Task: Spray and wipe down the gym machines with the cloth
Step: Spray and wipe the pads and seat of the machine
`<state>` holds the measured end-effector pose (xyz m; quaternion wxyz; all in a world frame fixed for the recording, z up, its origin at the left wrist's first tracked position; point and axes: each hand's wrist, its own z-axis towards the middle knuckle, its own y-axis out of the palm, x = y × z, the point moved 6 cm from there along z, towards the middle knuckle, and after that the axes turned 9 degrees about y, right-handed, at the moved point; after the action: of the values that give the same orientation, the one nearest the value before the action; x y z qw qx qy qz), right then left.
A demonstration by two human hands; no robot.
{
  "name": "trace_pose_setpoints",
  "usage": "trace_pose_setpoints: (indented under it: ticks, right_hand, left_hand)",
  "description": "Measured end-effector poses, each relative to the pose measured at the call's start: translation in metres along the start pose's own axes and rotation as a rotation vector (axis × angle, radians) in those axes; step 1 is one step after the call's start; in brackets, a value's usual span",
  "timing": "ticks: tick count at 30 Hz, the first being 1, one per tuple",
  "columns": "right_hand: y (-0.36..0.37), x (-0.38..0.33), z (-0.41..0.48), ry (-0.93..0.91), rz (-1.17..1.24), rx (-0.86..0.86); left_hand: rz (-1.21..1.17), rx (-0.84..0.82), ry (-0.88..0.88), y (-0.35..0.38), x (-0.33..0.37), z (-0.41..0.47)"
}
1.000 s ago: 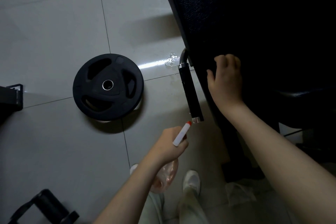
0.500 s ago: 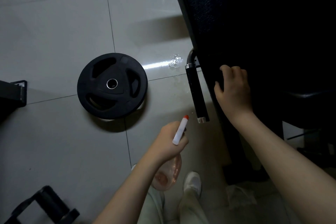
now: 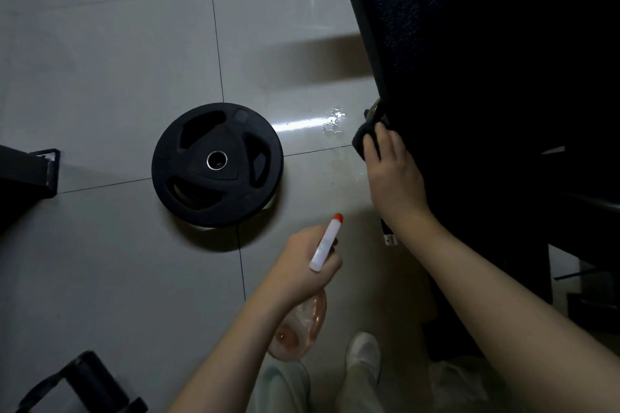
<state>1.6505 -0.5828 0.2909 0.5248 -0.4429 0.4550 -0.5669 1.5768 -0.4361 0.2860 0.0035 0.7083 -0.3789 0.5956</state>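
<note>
My right hand (image 3: 394, 174) wraps the dark cloth (image 3: 361, 141) round the machine's handle (image 3: 375, 111) — fingers clenched on it. My left hand (image 3: 298, 261) grips the spray bottle (image 3: 327, 243).

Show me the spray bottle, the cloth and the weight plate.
spray bottle (image 3: 326, 245): head view, on its white spray head.
cloth (image 3: 359, 140): head view, on its dark bunched edge.
weight plate (image 3: 214, 191): head view, on its black face below the hub.

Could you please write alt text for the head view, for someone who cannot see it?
A person's right hand holds a dark cloth on a machine's handle; the left hand holds a spray bottle. A weight plate lies on the floor.
</note>
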Motion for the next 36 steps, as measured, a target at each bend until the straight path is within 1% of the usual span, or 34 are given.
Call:
trace_pose_setpoints:
  ticks: [2,7,11,15,21,24,27,30,33,36]
  right_hand:
    - [0.015,-0.006,0.005,-0.038,-0.058,-0.023]
    - [0.026,-0.004,0.010,-0.020,-0.066,-0.053]
    - [0.016,0.006,-0.033,0.023,-0.046,-0.088]
    - [0.006,0.017,-0.059,0.058,0.010,-0.201]
    - [0.021,0.002,-0.025,0.109,-0.001,-0.176]
    - [0.020,0.006,-0.043,0.100,0.018,-0.180]
    - [0.009,0.012,-0.074,0.049,0.034,-0.208]
    - [-0.001,0.014,-0.065,0.018,0.035,-0.170]
    - [0.006,0.005,-0.036,0.007,-0.015,-0.149]
    - [0.013,-0.001,-0.034,-0.010,-0.116,-0.155]
  left_hand:
    - [0.003,0.002,-0.006,-0.001,-0.003,0.001]
    - [-0.011,-0.014,-0.034,-0.003,-0.006,0.007]
    - [-0.035,-0.013,-0.054,-0.006,-0.003,0.012]
    - [-0.029,-0.013,-0.036,-0.009,0.004,0.014]
    - [-0.037,-0.010,-0.046,-0.009,0.005,0.018]
    - [-0.052,-0.019,-0.053,-0.009,0.004,0.017]
    - [-0.064,-0.032,-0.073,-0.009,0.000,0.012]
    - [-0.075,-0.042,-0.100,-0.009,-0.002,0.005]
    - [-0.086,-0.048,-0.104,-0.009,-0.001,0.003]
    - [-0.091,-0.037,-0.113,-0.010,-0.003,0.003]
